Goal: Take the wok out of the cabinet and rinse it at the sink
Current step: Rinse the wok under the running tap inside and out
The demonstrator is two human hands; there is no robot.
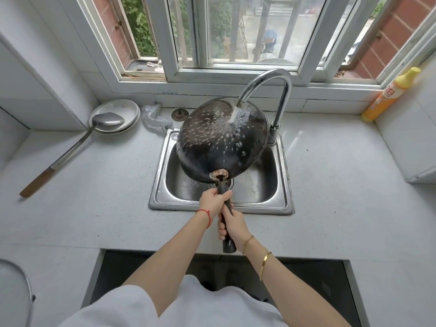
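White window (236,43) (daylit), pale countertop (94,185)

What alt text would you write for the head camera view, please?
Both hands, left hand ahead of right hand, grip the handle of a dark wok tilted over the steel sink while the faucet runs water onto it.

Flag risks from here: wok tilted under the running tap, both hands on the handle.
1. Splash: the stream from the faucet hits the tilted wok, and droplets are already scattering; some may clear the sink onto the counter.
2. Grip: the left hand and right hand hold only the wet handle; a slip could drop the wok.
3. Clearance: the wok rim sits close to the faucet post and could knock it.
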